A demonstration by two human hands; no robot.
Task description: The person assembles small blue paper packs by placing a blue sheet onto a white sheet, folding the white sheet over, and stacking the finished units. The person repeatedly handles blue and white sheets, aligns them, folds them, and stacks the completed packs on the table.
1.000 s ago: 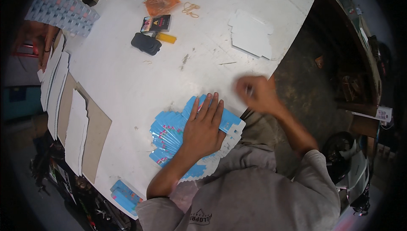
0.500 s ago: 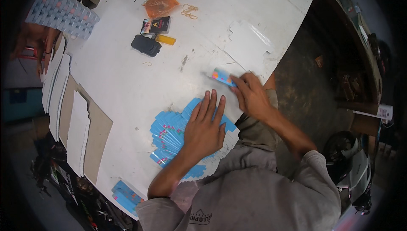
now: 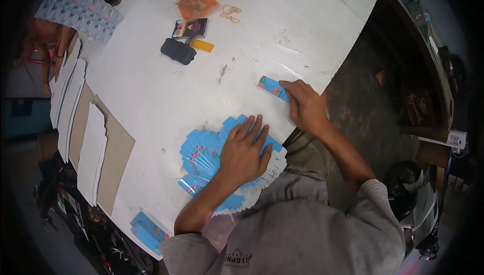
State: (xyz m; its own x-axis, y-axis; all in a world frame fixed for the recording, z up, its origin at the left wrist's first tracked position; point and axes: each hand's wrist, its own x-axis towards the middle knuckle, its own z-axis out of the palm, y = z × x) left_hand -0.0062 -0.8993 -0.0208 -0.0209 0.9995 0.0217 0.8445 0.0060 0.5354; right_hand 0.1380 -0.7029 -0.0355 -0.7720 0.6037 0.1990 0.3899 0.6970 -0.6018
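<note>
My left hand (image 3: 245, 153) lies with stretched fingers on a fanned-out pile of blue printed carton blanks (image 3: 199, 154) at the table's near edge. The pile's notched white edges show to the right of that hand. Farther right, my right hand (image 3: 306, 104) pinches a narrow blue carton (image 3: 274, 88) with green and orange print between thumb and fingers, low over the table. It looks folded, but its far side is hidden. Just beyond it lies a white, partly glossy blank (image 3: 282, 60), its printed side out of sight.
On the white table (image 3: 136, 88) are an orange plastic packet (image 3: 197, 4), rubber bands (image 3: 230, 13), a dark pack (image 3: 190, 28), a yellow lighter (image 3: 202, 46) and a black case (image 3: 178, 51). Grey stacked trays (image 3: 79, 10) and cardboard sheets (image 3: 92, 154) line the left. Blue cartons (image 3: 147, 232) lie near-left.
The blue carton in my right hand, blurred before, now shows sharply and a little farther right. The white blank beyond it looks narrower. My left hand stays on the pile, its fingers slightly lower.
</note>
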